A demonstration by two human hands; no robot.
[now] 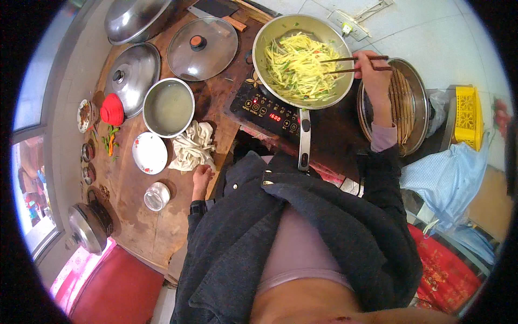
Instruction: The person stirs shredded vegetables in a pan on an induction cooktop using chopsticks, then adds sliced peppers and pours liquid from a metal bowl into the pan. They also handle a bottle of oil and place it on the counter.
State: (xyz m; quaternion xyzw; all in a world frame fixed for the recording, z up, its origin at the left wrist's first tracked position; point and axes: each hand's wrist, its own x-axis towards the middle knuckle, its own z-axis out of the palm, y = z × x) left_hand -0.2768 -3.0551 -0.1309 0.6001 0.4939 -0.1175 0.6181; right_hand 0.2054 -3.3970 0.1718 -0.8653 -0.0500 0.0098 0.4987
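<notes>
My right hand [369, 67] grips a pair of dark wooden chopsticks [344, 59], whose tips reach into shredded yellow vegetables [301, 65] with green and red pieces. The food lies in a deep frying pan [269, 83] with a light inner coating. Its metal handle [304, 141] points towards me, and the pan sits on a black induction cooker [253, 115] with lit red digits. Low at the table's edge is my left hand [203, 176], fingers curled and nothing visible in them. Just beyond it lies a crumpled cream cloth [192, 146]; contact between them is unclear.
Left stand a pot of cloudy liquid [169, 107], a white plate [149, 154], a glass jar [157, 196], a red bowl [111, 109] and chillies [111, 143]. Behind are a glass lid [202, 48] and a cleaver [214, 8]. A steamer with slatted rack [400, 109] sits beside my right forearm.
</notes>
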